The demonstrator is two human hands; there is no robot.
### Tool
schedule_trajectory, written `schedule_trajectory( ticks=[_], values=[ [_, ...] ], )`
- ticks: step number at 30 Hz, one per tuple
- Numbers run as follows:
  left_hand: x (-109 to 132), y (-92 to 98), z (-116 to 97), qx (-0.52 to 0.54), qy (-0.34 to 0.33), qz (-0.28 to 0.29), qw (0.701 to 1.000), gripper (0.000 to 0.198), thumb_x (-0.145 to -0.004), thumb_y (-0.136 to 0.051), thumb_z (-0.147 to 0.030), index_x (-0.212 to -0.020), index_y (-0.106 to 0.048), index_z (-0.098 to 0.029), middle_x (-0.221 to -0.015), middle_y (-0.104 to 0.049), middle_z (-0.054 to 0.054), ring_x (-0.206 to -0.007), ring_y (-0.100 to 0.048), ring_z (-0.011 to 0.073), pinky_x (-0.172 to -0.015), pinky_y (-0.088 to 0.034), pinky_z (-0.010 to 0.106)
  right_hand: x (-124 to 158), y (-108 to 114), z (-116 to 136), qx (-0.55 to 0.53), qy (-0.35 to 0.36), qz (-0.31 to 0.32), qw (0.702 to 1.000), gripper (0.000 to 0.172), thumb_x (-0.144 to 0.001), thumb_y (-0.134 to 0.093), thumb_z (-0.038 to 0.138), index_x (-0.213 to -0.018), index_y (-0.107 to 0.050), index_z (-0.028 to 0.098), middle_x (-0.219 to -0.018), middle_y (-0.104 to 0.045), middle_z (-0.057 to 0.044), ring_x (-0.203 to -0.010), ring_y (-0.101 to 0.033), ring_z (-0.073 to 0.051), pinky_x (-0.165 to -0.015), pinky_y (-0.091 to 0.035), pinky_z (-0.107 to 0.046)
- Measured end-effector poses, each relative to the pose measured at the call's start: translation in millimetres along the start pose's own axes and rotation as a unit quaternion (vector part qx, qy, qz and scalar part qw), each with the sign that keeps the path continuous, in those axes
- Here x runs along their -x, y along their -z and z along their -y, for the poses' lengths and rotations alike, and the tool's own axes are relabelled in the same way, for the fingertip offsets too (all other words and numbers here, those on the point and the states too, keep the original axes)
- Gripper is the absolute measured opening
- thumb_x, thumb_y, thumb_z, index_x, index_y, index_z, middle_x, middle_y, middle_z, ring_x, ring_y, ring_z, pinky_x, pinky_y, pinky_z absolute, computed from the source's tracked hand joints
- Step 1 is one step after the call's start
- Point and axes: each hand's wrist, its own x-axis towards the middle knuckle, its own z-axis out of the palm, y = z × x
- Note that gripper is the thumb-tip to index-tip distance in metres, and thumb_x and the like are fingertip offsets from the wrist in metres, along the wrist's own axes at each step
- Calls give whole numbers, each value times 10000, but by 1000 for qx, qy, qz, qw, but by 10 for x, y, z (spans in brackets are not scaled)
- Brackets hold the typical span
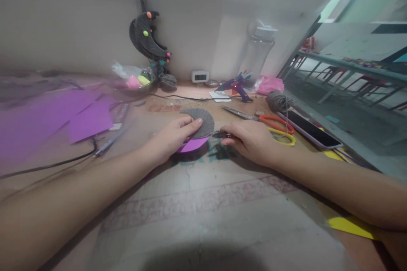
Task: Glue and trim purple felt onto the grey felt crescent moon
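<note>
Near the middle of the table, my left hand (178, 133) pinches a grey, yarn-covered crescent piece (205, 123), thumb on top. A purple paper piece (193, 145) shows beneath its lower edge. Just right of the crescent, my right hand (249, 139) is closed around a small dark pointed tool (219, 134), whose tip is close to the crescent's right edge. Whether the tip touches it I cannot tell. Behind my right hand lie scissors (276, 123) with orange and yellow handles.
Purple paper (90, 116) and a pen (106, 146) lie left, beside a black cable. Along the back stand a dark moon-shaped decoration (143, 36), a small clock (200, 77), a glue gun (237, 87) and a clear bottle (259, 55). Grey yarn (278, 101) and a phone (310, 129) are right.
</note>
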Motion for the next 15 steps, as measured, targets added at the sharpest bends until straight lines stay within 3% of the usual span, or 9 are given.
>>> schedule_trajectory(
  ticks=[9, 15],
  values=[
    [28, -25, -50, 0, 6, -7, 1000, 387, -826, -638, -513, -695, -445, -204, -548, -395, -68, -414, -321, 65, -401, -178, 204, 2, -22, -7, 20, 18, -14, 1000, 512, -1022, -322, 495, -928, -679, 141, -672, -672, -55, -616, -581, -162, -578, -308, -273],
    [14, -11, -19, -4, -2, -9, 1000, 395, -815, -650, -521, -685, -462, -199, -559, -411, -62, -434, -351, 71, -417, -204, 208, -2, -12, -6, 22, 9, 4, 1000, 421, -1016, -392, 449, -937, -675, 147, -701, -681, -57, -638, -577, -163, -577, -302, -270]
  ],
)
